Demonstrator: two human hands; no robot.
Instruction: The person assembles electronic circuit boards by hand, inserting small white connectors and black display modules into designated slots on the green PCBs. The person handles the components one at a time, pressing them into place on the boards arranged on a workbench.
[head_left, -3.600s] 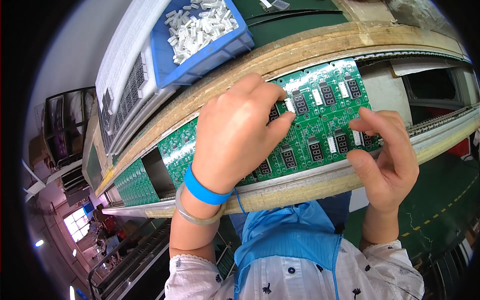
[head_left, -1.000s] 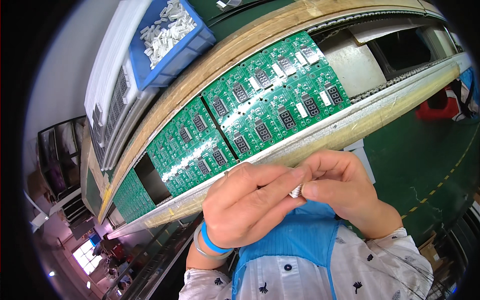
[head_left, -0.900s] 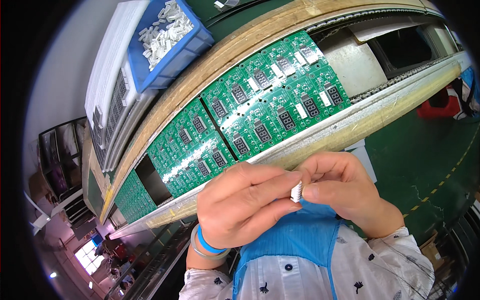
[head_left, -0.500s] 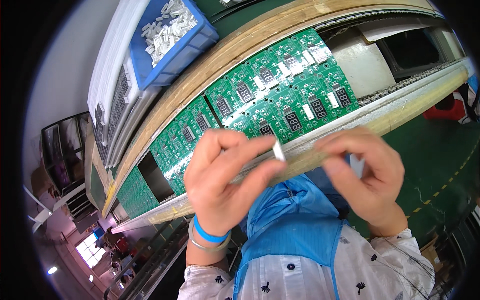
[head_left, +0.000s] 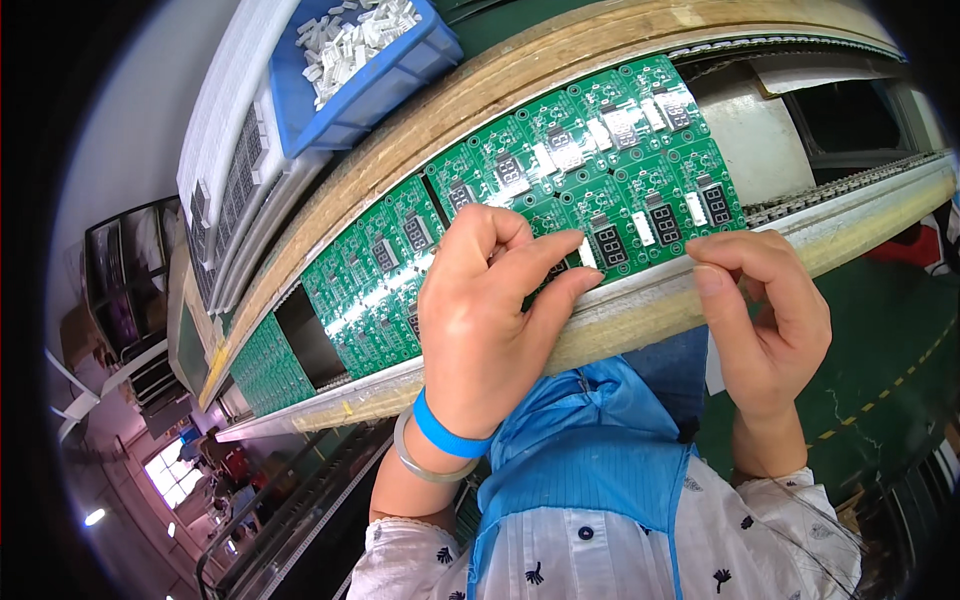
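The left hand (head_left: pixel 490 310) pinches a small white part (head_left: pixel 587 252) against the green circuit board (head_left: pixel 600 180) near the conveyor's (head_left: pixel 640 310) front edge, fingers closed to steady it. The right hand (head_left: pixel 770 310), fingers curled together, appears empty, resting on that edge.

green circuit boards (head_left: pixel 560 190) fill the conveyor lane, packed edge to edge. open gap (head_left: pixel 308 335) between boards at left, bare lane (head_left: pixel 755 145) at right, room there. near rail (head_left: pixel 640 310) fences the front, wooden rail (head_left: pixel 520 75) the far side. blue bin (head_left: pixel 375 85) sits beyond, far left.
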